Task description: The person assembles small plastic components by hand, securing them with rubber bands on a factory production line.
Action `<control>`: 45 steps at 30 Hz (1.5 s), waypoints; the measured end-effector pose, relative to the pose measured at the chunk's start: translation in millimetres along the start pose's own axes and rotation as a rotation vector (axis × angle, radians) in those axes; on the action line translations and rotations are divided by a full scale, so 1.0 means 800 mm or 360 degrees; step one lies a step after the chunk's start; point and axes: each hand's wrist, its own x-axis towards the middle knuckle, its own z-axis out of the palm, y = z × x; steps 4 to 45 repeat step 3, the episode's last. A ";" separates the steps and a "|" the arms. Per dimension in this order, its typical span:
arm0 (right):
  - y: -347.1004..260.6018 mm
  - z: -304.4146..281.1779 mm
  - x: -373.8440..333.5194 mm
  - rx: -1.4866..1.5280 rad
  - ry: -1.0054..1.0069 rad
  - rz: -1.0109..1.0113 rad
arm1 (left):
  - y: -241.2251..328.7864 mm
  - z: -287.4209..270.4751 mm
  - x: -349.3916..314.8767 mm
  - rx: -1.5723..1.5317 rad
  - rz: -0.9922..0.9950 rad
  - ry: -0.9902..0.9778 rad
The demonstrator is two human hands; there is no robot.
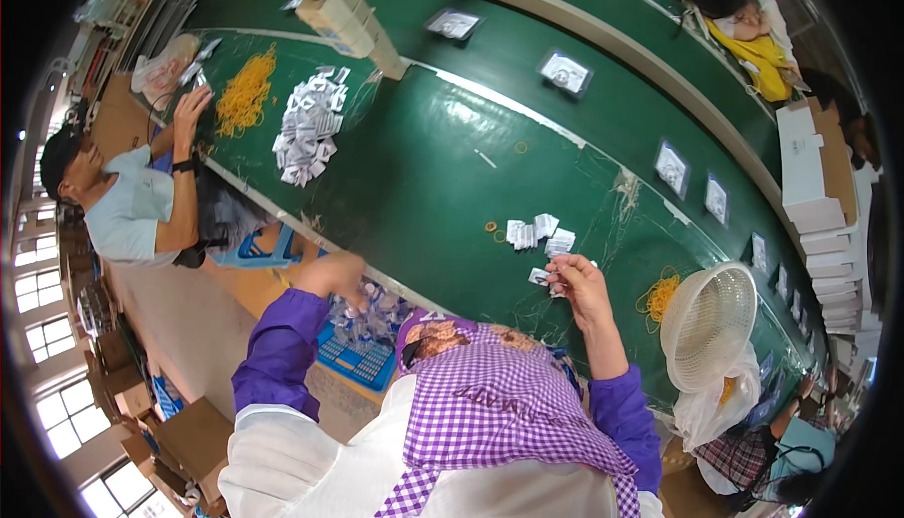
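My right hand point(586, 299) is over the green table point(424, 207), its thumb and fingertips pinched on a small white printed slip. Just beyond it lie a few small stacks of white slips point(534, 232), with another slip point(539, 276) close to the fingertips. My left hand point(337, 276) hangs off the table's near edge, over a blue basket point(356, 360) filled with small clear plastic bags point(374, 315). Its fingers point down at the bags and are blurred, so their grip does not show.
Yellow rubber bands point(247, 94) and a heap of white slips point(311, 127) lie far left, near a co-worker point(132, 198). At right are more rubber bands point(659, 297) and a white mesh basket point(708, 325). Flat packs point(565, 72) lie along the strip beyond a raised edge.
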 end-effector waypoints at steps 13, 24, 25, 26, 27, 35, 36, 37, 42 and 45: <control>0.006 -0.006 0.002 -0.0019 0.0112 -0.0011 | 0.107 -0.098 0.040 -0.0055 0.0384 0.0923; 0.006 -0.006 0.002 -0.0019 0.0112 -0.0011 | 0.107 -0.098 0.040 -0.0055 0.0384 0.0923; 0.006 -0.006 0.002 -0.0019 0.0112 -0.0011 | 0.107 -0.098 0.040 -0.0055 0.0384 0.0923; 0.006 -0.006 0.002 -0.0019 0.0112 -0.0011 | 0.107 -0.098 0.040 -0.0055 0.0384 0.0923; 0.006 -0.006 0.002 -0.0019 0.0112 -0.0011 | 0.107 -0.098 0.040 -0.0055 0.0384 0.0923; 0.006 -0.006 0.002 -0.0019 0.0112 -0.0011 | 0.107 -0.098 0.040 -0.0055 0.0384 0.0923; 0.006 -0.006 0.002 -0.0019 0.0112 -0.0011 | 0.107 -0.098 0.040 -0.0055 0.0384 0.0923; 0.006 -0.006 0.002 -0.0019 0.0112 -0.0011 | 0.107 -0.098 0.040 -0.0055 0.0384 0.0923; 0.006 -0.006 0.002 -0.0019 0.0112 -0.0011 | 0.107 -0.098 0.040 -0.0055 0.0384 0.0923; 0.006 -0.006 0.002 -0.0019 0.0112 -0.0011 | 0.107 -0.098 0.040 -0.0055 0.0384 0.0923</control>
